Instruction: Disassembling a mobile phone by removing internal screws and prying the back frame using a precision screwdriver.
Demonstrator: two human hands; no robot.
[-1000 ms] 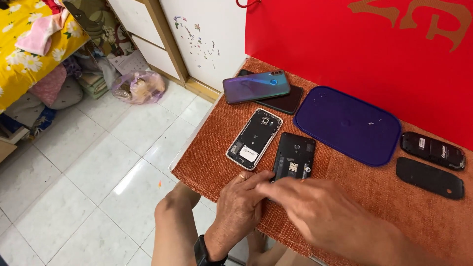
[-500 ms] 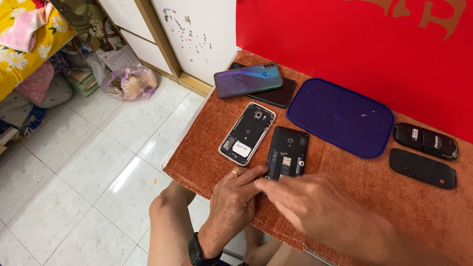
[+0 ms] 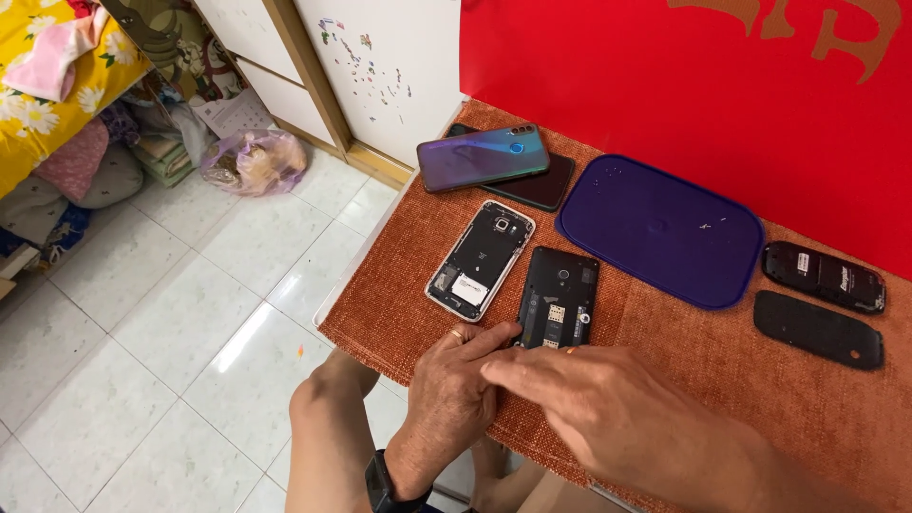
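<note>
— While both hands sit at the near edge of the counter (image 3: 722,380), what are they on?

— The left hand (image 3: 451,399) has its fingertips on the bottom end of the opened black phone (image 3: 557,298). The right hand (image 3: 608,408) lies over it, fingers stretched flat toward the same spot. Whether either pinches anything, I cannot tell.

— And where does that phone lie?

— Flat on the orange cloth, back cover off, just beside a white-framed open phone (image 3: 480,258). A purple mat (image 3: 662,230) lies beyond it; two dark oval covers (image 3: 822,302) lie well apart to the right.
</note>
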